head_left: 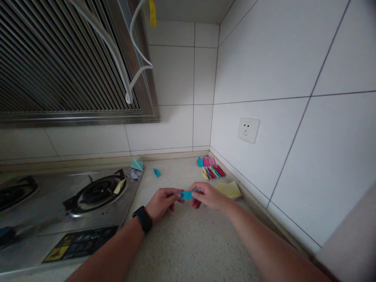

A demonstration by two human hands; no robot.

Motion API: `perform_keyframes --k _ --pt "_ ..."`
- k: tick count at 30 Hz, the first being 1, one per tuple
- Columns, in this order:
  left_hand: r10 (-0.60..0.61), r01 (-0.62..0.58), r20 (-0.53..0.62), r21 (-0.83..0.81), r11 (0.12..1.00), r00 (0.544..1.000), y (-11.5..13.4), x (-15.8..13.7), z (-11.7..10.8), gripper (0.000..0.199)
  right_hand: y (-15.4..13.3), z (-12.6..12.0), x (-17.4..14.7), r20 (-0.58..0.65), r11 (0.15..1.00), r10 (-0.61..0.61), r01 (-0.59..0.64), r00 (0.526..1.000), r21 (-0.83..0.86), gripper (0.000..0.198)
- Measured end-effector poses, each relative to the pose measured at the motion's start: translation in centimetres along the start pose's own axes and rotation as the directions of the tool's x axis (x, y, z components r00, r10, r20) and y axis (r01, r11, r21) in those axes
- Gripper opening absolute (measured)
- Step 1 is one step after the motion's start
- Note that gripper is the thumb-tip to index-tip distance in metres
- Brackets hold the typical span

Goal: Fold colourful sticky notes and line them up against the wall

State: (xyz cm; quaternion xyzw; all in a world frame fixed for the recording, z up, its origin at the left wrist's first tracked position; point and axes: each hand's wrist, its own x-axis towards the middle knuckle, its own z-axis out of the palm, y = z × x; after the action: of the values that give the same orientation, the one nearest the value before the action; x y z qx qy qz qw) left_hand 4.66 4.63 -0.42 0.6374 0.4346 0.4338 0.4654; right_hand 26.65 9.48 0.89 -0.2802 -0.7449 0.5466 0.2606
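Between my two hands a narrow strip of folded blue paper [187,195] is stretched level above the speckled countertop [188,243]. My left hand [164,201] pinches its left end between thumb and fingers; a black watch is on that wrist. The right end is pinched by my right hand [207,195]. Just beyond my left hand lies a small folded blue paper piece [156,172]. A stack of yellow paper sheets [230,190] rests behind my right hand. Farther back, several small folded paper pieces [210,167] in blue, pink, red and yellow sit in rows by the wall.
On the left is a steel gas stove [53,211], with a yellow paper piece [119,187] on its burner. Light-blue [137,164] and purple folded papers lie at its corner. A range hood [73,58] with a hanging white cable [117,55] is above. A socket [248,130] is on the right wall.
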Motion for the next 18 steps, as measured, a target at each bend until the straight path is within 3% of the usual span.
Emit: perform_keyframes --k 18 --pt "0.063 -0.072 -0.088 -0.102 0.992 0.994 0.08 0.12 0.40 0.034 -0.38 0.65 -0.30 0.074 0.996 0.075 -0.071 0.994 -0.054 0.034"
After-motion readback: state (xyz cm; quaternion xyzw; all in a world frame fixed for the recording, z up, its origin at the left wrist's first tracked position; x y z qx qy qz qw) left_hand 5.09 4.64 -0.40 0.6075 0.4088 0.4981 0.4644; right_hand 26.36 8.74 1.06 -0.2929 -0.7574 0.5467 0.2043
